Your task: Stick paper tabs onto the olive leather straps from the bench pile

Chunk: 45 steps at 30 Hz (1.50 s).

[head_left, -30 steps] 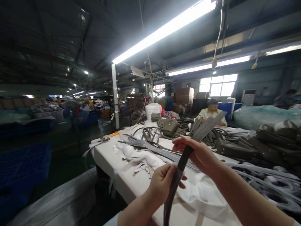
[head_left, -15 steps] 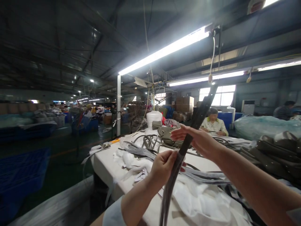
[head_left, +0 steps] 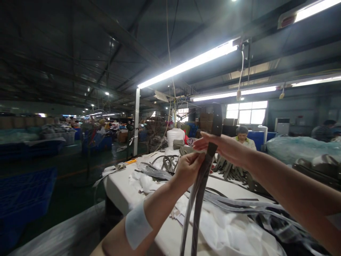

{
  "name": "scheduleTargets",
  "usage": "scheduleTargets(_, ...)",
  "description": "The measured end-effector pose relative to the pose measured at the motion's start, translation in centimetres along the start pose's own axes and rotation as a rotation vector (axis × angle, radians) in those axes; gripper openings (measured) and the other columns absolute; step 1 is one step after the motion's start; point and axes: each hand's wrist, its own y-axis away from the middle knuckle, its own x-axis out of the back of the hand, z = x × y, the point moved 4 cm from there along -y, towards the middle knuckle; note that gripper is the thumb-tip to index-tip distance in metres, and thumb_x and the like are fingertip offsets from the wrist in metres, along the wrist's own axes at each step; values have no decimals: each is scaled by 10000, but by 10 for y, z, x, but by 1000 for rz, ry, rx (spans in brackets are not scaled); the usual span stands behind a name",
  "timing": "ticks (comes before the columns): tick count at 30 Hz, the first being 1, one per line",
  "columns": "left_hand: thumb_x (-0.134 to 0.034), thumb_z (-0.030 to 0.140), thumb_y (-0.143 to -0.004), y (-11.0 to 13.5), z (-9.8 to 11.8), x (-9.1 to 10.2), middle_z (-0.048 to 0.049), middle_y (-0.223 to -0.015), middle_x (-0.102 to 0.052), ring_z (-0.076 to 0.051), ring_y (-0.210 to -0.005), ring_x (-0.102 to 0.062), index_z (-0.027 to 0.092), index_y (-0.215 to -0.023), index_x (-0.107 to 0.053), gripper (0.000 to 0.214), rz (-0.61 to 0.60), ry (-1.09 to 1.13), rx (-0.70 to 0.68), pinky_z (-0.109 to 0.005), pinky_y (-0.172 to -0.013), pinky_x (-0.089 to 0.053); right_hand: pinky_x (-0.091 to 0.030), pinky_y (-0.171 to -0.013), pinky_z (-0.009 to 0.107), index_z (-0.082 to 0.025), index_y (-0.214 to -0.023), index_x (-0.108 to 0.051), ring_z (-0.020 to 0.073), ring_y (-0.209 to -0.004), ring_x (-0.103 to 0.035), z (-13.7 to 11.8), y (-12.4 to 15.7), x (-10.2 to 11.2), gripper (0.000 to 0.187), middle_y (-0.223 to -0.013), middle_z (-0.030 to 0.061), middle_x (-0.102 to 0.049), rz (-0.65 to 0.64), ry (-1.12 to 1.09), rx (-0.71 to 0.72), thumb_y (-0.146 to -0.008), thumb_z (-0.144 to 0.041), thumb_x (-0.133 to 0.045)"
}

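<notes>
Both my hands hold a bunch of long dark grey straps [head_left: 198, 199] upright in front of me. My left hand [head_left: 188, 168] is closed around the straps lower down, fingers pinched on them. My right hand [head_left: 220, 147] grips them higher up, with the strap ends [head_left: 216, 119] sticking up above it. The rest of the straps hang down past the bottom of the view. Beneath my hands stands a white-covered table [head_left: 119, 181] strewn with more grey straps [head_left: 157, 172] and white scraps.
A seated person in a pale top [head_left: 242, 137] works at the table's far side near olive bags [head_left: 183, 144] and a white roll [head_left: 174, 135]. More bags [head_left: 317, 167] pile at right. Blue crates [head_left: 23, 192] stand at left; a white post [head_left: 136, 121] rises behind the table.
Both hands have lifted the straps higher and turned them from slanting to nearly upright. The view has tilted upward, showing more ceiling.
</notes>
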Motion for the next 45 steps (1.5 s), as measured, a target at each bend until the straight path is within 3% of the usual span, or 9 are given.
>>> scheduleTargets(3, -717, 650, -687, 0, -7, -2, -34, -580, -679, -143, -481, -641, 121, -750, -665, 536, 9, 18, 21, -220, -475, -518, -504, -831, 356, -136, -819, -764, 245, -867, -676, -7, -1, 13, 527, -872, 127, -746, 111, -32, 31, -819, -644, -621)
scheduleTargets(10, -706, 604, -732, -2, -1, -3, -28, -675, -700, -144, -529, -659, 137, -750, -662, 470, 23, -9, -77, -233, -497, -548, -390, -435, 265, -133, -898, -751, 134, -473, -518, 21, 9, -7, 555, -570, 32, -642, -4, -33, -50, -774, -665, -650)
scheduleTargets(17, -669, 670, -724, 2, -8, -6, -26, -600, -690, -130, -454, -630, 142, -740, -640, 529, 31, -87, -15, -186, -404, -484, -542, -704, 303, -179, -1105, -670, 187, -784, -702, -23, 7, 52, 473, -823, 39, -741, 581, 73, 344, -749, -472, -775)
scheduleTargets(21, -656, 660, -745, -7, 1, -13, -21, -617, -695, -123, -438, -625, 145, -755, -632, 516, 28, -68, -64, -192, -411, -503, -563, -680, 327, -145, -921, -704, 183, -670, -705, -28, 0, 48, 339, -744, 60, -737, 467, 92, 276, -897, -473, -618)
scheduleTargets(25, -655, 641, -763, -17, 15, -18, -14, -618, -688, -126, -428, -629, 145, -773, -625, 497, 49, -58, -124, -187, -388, -493, -570, -720, 336, -148, -909, -693, 189, -695, -710, -25, -3, 35, 370, -731, 62, -738, 393, 91, 271, -885, -512, -626)
scheduleTargets(31, -645, 574, -813, -20, 21, -17, -24, -648, -694, -141, -492, -667, 132, -824, -654, 443, 49, -60, -182, -186, -408, -509, -526, -636, 315, -167, -950, -683, 200, -664, -674, -13, -2, 28, 508, -739, 64, -724, 391, 191, 316, -811, -651, -618)
scheduleTargets(39, -586, 556, -865, -22, 16, -11, -8, -677, -699, -124, -503, -665, 151, -940, -691, 425, 128, -124, -242, -177, -395, -506, -447, -577, 259, -162, -818, -668, 145, -598, -552, -11, 3, 10, 420, -647, 16, -621, 441, 349, 308, -856, -571, -581)
scheduleTargets(42, -566, 557, -880, -23, 18, -1, 10, -616, -674, -100, -426, -618, 152, -858, -683, 422, 197, -177, -269, -169, -374, -477, -485, -679, 283, -167, -913, -657, 165, -724, -603, -4, 7, 1, 412, -789, 35, -661, 246, 106, 262, -861, -567, -574)
scheduleTargets(45, -553, 555, -894, -23, 23, 10, 6, -620, -680, -81, -420, -606, 149, -816, -676, 431, 270, -208, -313, -153, -384, -458, -480, -864, 325, -190, -1071, -639, 198, -950, -618, 30, 25, -31, 394, -982, 35, -676, -101, -72, 132, -788, -455, -709)
